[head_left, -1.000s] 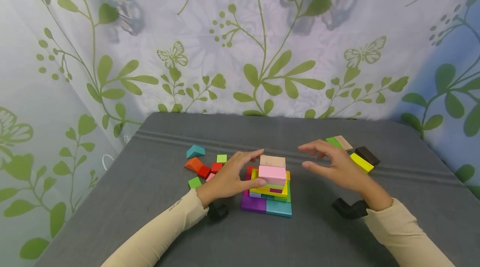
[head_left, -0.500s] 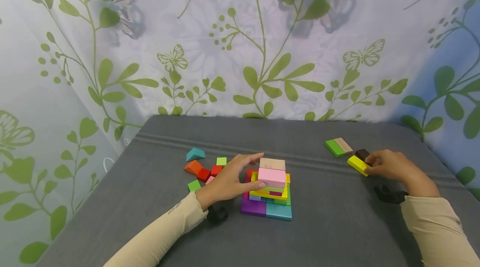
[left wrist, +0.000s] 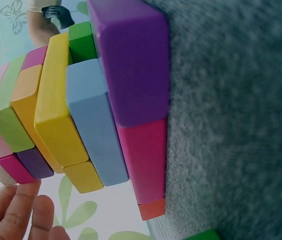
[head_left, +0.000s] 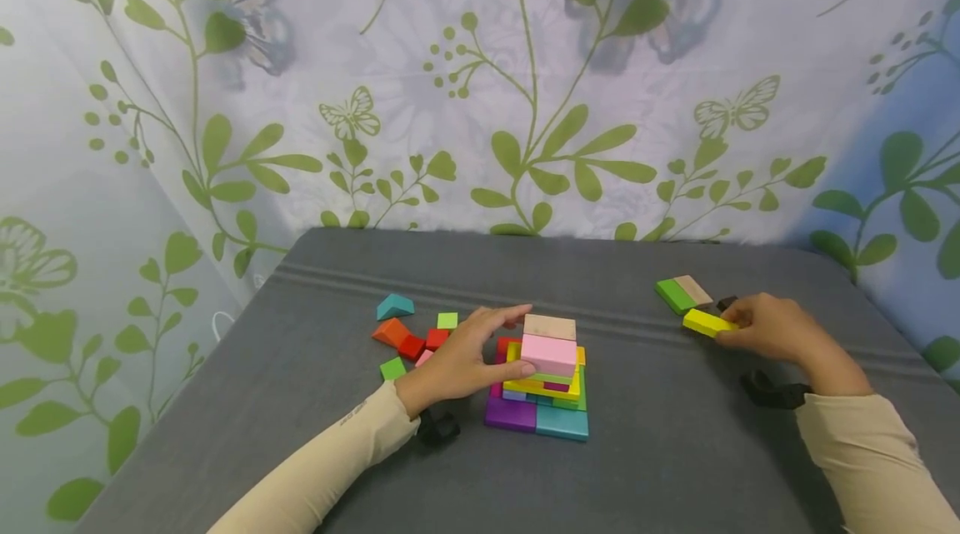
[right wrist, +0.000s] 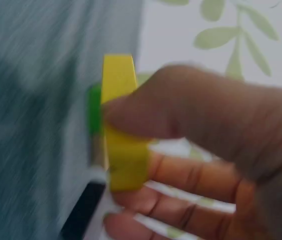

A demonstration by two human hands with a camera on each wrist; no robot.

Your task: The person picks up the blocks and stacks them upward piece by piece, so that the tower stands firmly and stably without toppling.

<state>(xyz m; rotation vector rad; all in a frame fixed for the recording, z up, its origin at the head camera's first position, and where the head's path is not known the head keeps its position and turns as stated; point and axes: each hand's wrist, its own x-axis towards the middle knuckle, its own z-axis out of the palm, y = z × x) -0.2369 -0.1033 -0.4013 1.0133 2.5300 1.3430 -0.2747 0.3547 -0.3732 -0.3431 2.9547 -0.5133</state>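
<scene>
A stepped tower of coloured wooden blocks [head_left: 550, 355] stands in the middle of the table, with pink and bare-wood blocks on top. Beside its left side is my left hand [head_left: 465, 359], thumb at the front and fingers reaching behind. In the left wrist view the fingertips [left wrist: 31, 187] are at the tower's upper layers; the thumb is out of that view. Over on the right, my right hand [head_left: 780, 338] pinches a yellow block [head_left: 705, 323] between thumb and fingers. The right wrist view shows that yellow block [right wrist: 118, 75] held up off the table, slightly blurred.
Beyond the yellow block lie a green block [head_left: 675, 296] and a bare-wood block [head_left: 693, 291], side by side. A dark block [head_left: 726, 302] is partly behind my right hand. Left of the tower are a teal triangle [head_left: 394, 306], an orange piece [head_left: 391, 332] and several small cubes.
My right hand has gone from beside the tower to the right, taken hold of the yellow block and lifted it slightly leftward. The left hand stays at the tower.
</scene>
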